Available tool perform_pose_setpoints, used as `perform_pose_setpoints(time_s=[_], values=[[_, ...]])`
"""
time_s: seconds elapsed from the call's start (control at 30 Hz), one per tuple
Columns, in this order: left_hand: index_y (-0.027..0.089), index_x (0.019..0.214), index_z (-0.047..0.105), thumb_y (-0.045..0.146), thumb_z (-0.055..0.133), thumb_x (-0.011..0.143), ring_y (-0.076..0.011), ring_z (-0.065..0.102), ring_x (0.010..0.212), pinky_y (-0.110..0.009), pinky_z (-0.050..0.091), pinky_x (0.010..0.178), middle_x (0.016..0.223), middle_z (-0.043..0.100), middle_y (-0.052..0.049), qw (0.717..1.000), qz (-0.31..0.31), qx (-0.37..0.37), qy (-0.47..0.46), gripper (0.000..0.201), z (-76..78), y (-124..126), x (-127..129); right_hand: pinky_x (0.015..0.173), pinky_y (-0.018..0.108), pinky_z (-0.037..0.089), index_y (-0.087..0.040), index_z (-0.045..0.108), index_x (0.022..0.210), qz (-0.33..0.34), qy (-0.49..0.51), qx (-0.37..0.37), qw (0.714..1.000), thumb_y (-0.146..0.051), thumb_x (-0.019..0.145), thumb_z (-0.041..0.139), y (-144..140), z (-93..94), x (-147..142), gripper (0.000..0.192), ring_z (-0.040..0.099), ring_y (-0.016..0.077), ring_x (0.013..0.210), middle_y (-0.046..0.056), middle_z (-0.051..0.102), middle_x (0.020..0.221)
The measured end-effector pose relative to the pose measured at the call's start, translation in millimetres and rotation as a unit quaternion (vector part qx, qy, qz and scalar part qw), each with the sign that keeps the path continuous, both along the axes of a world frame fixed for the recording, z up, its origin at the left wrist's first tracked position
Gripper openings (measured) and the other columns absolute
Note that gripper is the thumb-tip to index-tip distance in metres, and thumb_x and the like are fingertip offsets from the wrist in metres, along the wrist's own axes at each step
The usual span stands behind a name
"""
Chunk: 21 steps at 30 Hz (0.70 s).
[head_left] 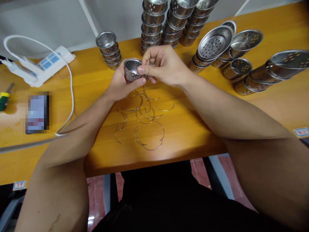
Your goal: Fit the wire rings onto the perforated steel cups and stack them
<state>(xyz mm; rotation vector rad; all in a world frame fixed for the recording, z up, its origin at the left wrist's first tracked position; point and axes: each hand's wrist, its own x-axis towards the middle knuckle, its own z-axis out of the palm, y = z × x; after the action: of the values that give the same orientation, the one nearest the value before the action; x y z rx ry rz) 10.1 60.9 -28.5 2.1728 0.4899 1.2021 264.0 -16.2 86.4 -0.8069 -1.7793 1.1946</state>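
A person seated at a yellow wooden workbench (193,129) holds a small perforated steel strainer basket (131,69) above the tabletop, near the bench's far edge. The left hand (120,83) cups the basket from below and behind, thumb pressed along its lower wall, while the right hand (161,64) closes in from the other side, fingertips (141,68) pinched at the basket's rim; whether a wire is caught between them cannot be told. Both hands meet at the basket, clamped on it together.

Directly below the hands, a loose scatter of thin curved wire handles (145,119) lies on the wood, several overlapping. A short stack of matching baskets (109,50) stands just left of the hands, and taller stacked columns (169,22) rise at the back edge. To the right, rows of nested baskets (253,71) lie tipped on their sides, open mouths facing the camera. On the left sit a white power strip (45,64) with a looping white cable (71,87), a phone (37,112), and a green-handled tool (4,96) at the frame's edge
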Motion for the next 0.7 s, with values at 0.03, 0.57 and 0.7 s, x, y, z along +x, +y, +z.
perform_pose_setpoints(time_s=[0.03,0.57,0.7], values=[[0.042,0.166,0.067,0.087,0.1,0.099,-0.0416,0.087,0.135,-0.07,0.076,0.118,0.151,0.087,-0.008,1.0,0.017,0.001,-0.023,0.087,-3.5,3,2,0.061,0.041,0.043,-0.037,0.072,0.091,-0.018,-0.002,0.017,1.0,-0.091,0.084,0.104,1,-1.4,0,0.063,0.056,0.021,0.062,-0.003,0.073,0.078],[0.043,0.169,0.054,0.106,0.098,0.086,-0.033,0.072,0.131,-0.06,0.07,0.118,0.155,0.078,-0.002,0.991,0.081,0.016,-0.106,0.113,-9.0,16,10,0.132,0.067,0.064,-0.043,0.09,0.132,-0.085,-0.178,0.244,0.949,-0.096,0.11,0.068,-8,-3.1,10,0.061,0.068,0.0457,0.154,0.014,0.079,0.146],[0.043,0.171,0.053,0.108,0.092,0.09,-0.0347,0.073,0.133,-0.06,0.07,0.116,0.156,0.077,-0.004,0.992,0.085,0.022,-0.087,0.111,-12.8,17,12,0.136,0.07,0.062,-0.041,0.091,0.131,-0.07,-0.161,0.253,0.951,-0.09,0.112,0.072,-2,-10.6,11,0.056,0.071,0.0464,0.152,0.015,0.078,0.15]])
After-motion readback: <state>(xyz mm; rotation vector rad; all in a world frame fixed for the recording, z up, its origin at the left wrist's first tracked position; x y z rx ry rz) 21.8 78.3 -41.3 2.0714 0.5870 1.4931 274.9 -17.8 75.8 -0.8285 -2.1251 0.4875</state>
